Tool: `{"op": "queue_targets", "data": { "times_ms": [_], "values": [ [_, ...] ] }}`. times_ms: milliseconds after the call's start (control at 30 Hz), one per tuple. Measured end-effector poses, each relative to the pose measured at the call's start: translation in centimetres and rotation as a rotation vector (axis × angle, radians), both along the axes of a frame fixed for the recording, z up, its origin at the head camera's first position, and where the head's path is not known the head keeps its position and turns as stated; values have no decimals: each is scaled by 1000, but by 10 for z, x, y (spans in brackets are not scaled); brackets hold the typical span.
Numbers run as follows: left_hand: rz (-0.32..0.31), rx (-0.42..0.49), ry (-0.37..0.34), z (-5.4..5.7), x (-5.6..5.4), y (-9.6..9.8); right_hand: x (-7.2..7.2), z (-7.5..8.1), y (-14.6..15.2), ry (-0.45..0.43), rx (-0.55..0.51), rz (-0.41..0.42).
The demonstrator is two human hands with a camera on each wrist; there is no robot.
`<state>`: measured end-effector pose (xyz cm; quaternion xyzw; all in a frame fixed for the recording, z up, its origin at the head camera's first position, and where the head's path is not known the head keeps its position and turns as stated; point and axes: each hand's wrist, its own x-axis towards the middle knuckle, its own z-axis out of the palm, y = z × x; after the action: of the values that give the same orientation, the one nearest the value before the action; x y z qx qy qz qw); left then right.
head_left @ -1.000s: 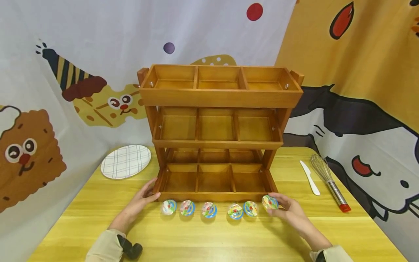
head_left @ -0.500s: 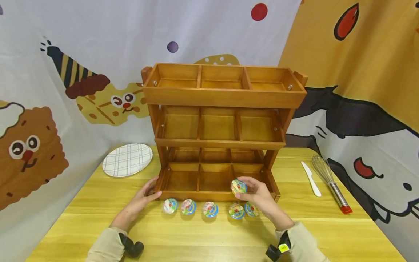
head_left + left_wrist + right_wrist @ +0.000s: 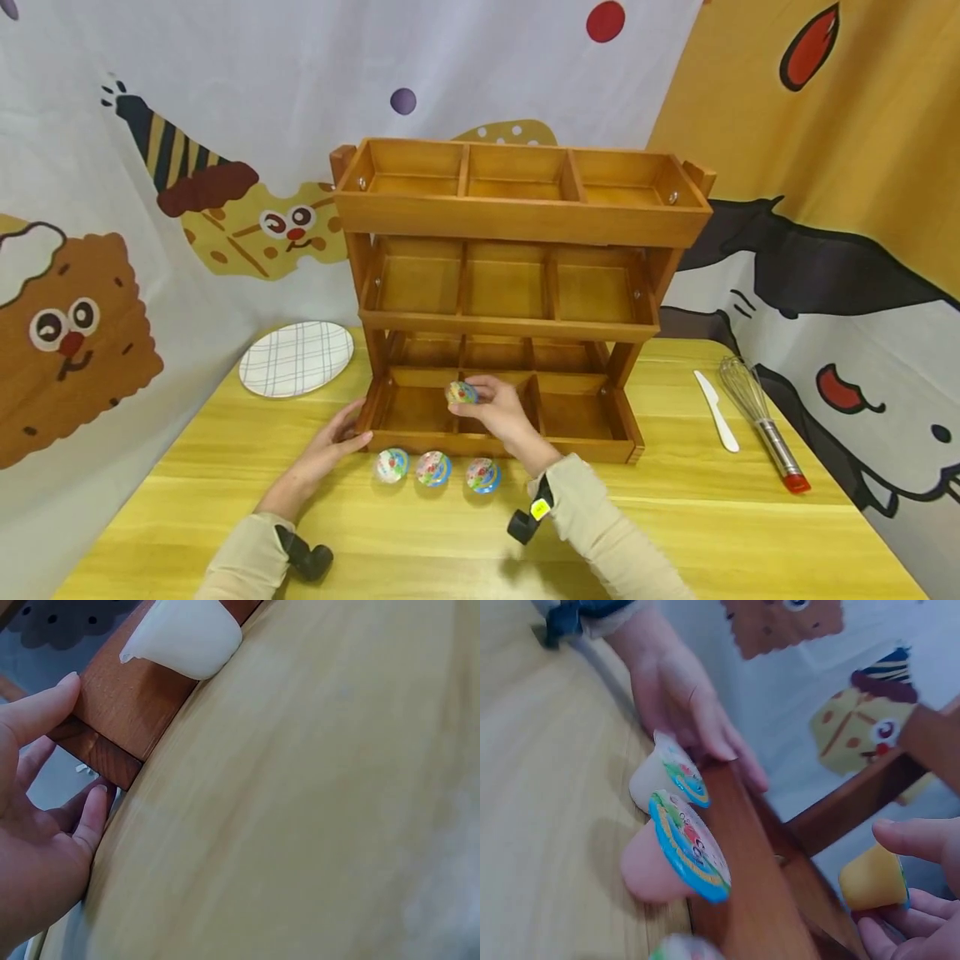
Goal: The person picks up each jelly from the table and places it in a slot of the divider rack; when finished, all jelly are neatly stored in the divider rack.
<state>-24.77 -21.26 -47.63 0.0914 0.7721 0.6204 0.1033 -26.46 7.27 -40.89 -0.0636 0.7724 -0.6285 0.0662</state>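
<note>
A wooden rack (image 3: 497, 221) with tiers of divided trays stands on the table. My left hand (image 3: 330, 442) grips the bottom tray's left front corner, thumb on the front and fingers round the side; the left wrist view shows this hand (image 3: 45, 795) close up. My right hand (image 3: 498, 408) pinches a yellow jelly cup (image 3: 461, 392) over the bottom tray, near its left divider. In the right wrist view this jelly cup (image 3: 874, 879) sits between thumb and fingers. Along the rack's front edge lie a white jelly cup (image 3: 392, 465) and two pinkish ones (image 3: 433, 469). My right forearm covers the table to their right.
At the left back lies an oval checked plate (image 3: 296, 359). To the rack's right are a white plastic knife (image 3: 717, 412) and a whisk (image 3: 765, 423) with a red-tipped handle. A printed cloth (image 3: 285, 75) hangs behind the wooden table (image 3: 420, 550).
My right hand has carried the yellow jelly cup leftward from the tray's right front corner to above the bottom tray. Two cups on the right are now out of sight. My left hand stays put.
</note>
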Motion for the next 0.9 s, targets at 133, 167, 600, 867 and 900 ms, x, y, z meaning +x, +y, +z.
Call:
{"op": "queue_targets", "data": {
  "times_ms": [133,167,600,867,900],
  "values": [
    [15,1,5,4,3,1,-21,-7,-33,13,56,-20],
    [21,5,8,4,4,2,-27,-10,-39,18,72,-26],
    [9,19,2,2,1,6,-51,-31,-85,6,301,-10],
    [25,15,-9,-1,1,4,-56,-39,-96,61,372,-50],
    [35,16,-4,0,0,3,-57,-39,-98,67,373,-50]
  ]
}}
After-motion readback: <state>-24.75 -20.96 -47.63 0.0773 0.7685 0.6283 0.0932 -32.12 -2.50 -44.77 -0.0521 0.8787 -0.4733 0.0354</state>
